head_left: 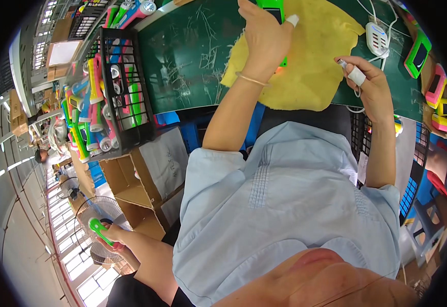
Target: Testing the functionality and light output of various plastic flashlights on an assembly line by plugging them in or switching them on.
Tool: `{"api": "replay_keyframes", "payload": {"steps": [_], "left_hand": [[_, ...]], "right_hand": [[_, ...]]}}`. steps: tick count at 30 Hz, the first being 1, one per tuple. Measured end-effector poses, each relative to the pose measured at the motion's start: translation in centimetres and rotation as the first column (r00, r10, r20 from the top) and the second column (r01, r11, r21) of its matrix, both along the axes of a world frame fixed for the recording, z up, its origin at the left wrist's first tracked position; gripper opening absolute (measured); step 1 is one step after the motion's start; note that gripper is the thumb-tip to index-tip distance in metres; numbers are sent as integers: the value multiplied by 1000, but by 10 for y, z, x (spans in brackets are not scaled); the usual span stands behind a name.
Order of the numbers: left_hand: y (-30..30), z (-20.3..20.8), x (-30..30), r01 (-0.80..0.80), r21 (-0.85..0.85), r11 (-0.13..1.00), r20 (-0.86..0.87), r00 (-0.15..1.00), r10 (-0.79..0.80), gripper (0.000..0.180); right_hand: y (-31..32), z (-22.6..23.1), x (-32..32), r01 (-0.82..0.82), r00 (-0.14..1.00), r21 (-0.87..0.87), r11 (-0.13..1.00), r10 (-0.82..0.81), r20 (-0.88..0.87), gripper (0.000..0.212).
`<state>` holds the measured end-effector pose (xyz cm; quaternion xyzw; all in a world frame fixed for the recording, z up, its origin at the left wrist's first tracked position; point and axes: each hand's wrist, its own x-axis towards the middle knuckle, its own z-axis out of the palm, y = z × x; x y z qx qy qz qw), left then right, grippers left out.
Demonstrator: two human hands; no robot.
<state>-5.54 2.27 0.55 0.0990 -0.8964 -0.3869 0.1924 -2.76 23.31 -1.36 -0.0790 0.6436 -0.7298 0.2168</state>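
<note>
My left hand (268, 38) reaches over a yellow cloth (315, 56), closed round a bright green handheld device (272, 4) with a dark screen. The hand hides most of it; a green end with an orange glow shows below the palm. A white covering wraps the left thumb tip. Farther right, my right hand (374, 89) pinches a white cable plug (342, 63) with a metal tip, apart from the device. Its white cable hangs below the fingers. A white block shows at the right fingers; whether it is plug body or finger wrapping I cannot tell.
A green table (182, 66) lies under the cloth. A white multi-port charger (377, 40) with cables stands right, near another green device (417, 57). Left, a black basket (126, 87) holds several colourful devices. Below are a cardboard box (131, 184), a fan, and another person's hand (112, 235) holding a green device.
</note>
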Motion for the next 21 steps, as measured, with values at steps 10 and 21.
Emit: {"api": "replay_keyframes", "payload": {"steps": [10, 21], "left_hand": [[-10, 0, 32, 205, 979, -11, -190, 885, -426, 34], [-1, 3, 43, 472, 881, -12, -455, 842, -292, 61]], "right_hand": [[-43, 20, 4, 187, 721, 236, 954, 30, -692, 14], [-45, 54, 15, -266, 663, 247, 932, 363, -655, 20]]}}
